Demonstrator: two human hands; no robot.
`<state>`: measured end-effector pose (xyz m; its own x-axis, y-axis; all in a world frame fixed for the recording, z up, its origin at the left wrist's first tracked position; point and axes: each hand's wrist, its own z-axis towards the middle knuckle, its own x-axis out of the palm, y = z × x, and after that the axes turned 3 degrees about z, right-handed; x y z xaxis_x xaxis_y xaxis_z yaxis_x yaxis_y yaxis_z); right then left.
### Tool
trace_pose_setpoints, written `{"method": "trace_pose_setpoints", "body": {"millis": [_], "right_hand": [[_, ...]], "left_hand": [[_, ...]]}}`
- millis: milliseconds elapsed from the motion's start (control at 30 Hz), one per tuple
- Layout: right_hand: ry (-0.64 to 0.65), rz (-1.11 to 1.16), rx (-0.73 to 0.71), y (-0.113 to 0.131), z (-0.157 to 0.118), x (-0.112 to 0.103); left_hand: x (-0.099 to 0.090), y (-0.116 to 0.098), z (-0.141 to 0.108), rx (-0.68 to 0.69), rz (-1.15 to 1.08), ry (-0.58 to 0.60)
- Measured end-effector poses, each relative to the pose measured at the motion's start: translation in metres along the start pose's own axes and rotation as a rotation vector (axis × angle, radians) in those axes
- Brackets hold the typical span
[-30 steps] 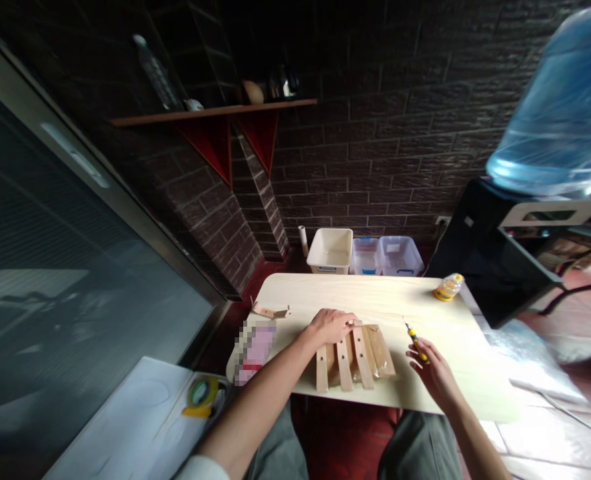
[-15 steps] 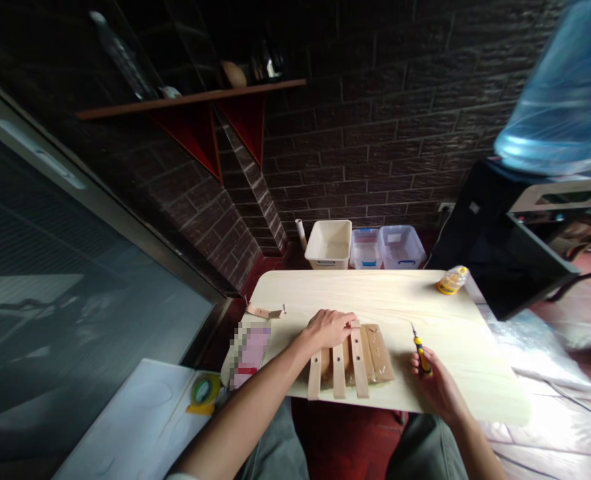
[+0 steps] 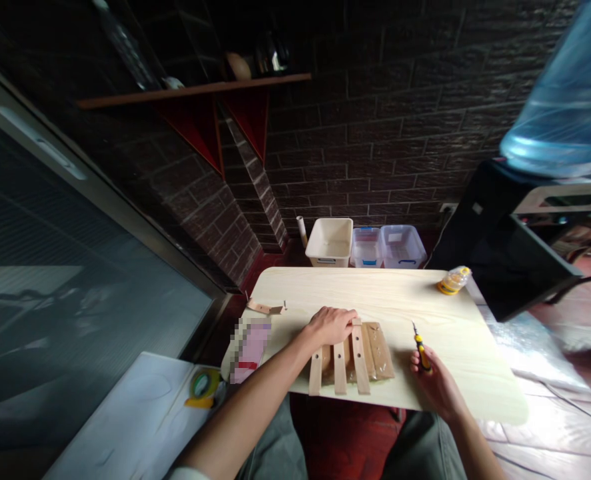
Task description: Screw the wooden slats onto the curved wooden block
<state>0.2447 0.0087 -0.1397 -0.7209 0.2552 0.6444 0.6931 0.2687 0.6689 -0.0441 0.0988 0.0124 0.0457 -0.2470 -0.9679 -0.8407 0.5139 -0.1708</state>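
My right hand holds a yellow-and-black screwdriver over the right part of the table, its tip pointing away from me. My left hand has its fingers curled over the far ends of the wooden slats, at the end of the rightmost slat. Three pale slats with dark holes lie side by side: the left slat, the middle slat and the rightmost one. Under them is a brown, plastic-wrapped packet. My left hand hides the slats' far ends.
On the pale wooden table, a small wooden piece with screws lies at the far left. A pink item, partly blurred, is near the left edge. A clear-topped yellow container stands far right. Bins stand behind the table.
The view has shifted slightly. Both hands keep nearly the same places, the left at the slats and the right with the screwdriver.
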Motion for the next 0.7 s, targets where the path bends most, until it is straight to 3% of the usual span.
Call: {"method": "trace_pose_setpoints", "body": {"millis": [233, 400, 567, 700], "right_hand": [[0.002, 0.062, 0.03, -0.002, 0.0, -0.003], [-0.001, 0.082, 0.055, -0.004, 0.002, -0.008], [-0.012, 0.071, 0.082, -0.005, 0.003, -0.011], [-0.013, 0.083, 0.095, -0.007, 0.006, -0.016]], "left_hand": [[-0.005, -0.002, -0.006, 0.004, -0.013, 0.013], [-0.034, 0.007, -0.023, 0.013, -0.16, 0.01], [-0.072, 0.065, -0.064, -0.142, -0.283, -0.125], [-0.079, 0.127, -0.111, -0.327, -0.319, -0.18]]}}
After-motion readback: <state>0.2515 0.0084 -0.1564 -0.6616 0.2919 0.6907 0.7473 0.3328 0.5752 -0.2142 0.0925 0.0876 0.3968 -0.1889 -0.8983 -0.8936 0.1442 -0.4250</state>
